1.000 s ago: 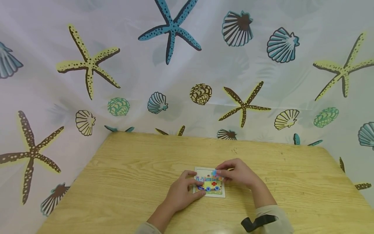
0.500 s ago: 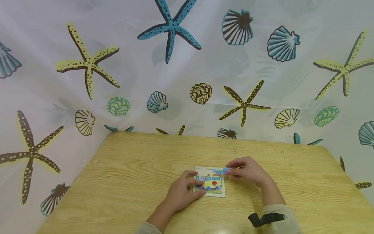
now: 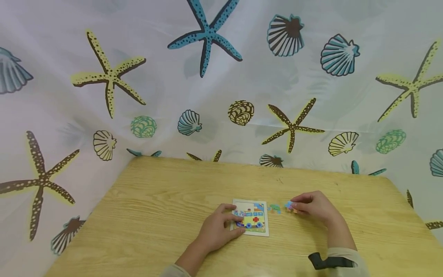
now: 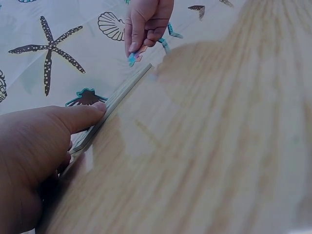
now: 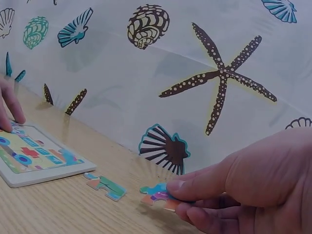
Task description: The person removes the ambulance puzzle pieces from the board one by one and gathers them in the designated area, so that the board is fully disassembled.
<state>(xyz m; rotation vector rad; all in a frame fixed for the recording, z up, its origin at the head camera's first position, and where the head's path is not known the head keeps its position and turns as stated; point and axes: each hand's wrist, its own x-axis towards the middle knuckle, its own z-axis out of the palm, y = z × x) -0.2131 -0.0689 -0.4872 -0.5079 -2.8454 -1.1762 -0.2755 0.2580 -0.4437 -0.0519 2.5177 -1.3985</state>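
A small jigsaw puzzle (image 3: 255, 229) in a white frame, picturing a yellow ambulance with a red cross, lies flat on the table. My left hand (image 3: 219, 227) rests on its left side, fingers relaxed over the picture and the thumb touching the near edge. To the right, my right hand (image 3: 316, 207) pinches a blue, purple and orange puzzle piece (image 5: 158, 194) between thumb and fingers, just off the table. Between that hand and the frame lies a green and blue puzzle piece (image 5: 107, 186). Part of the picture is hidden under my left fingers.
The wooden table (image 3: 166, 192) reaches back to a white curtain (image 3: 221, 88) printed with starfish and shells, which hangs behind it and along both sides. A black strap (image 3: 332, 262) circles the right sleeve.
My right hand has moved right, away from the frame, with the pinched piece. The green and blue piece now shows on the table beside the frame. My left hand stays on the puzzle.
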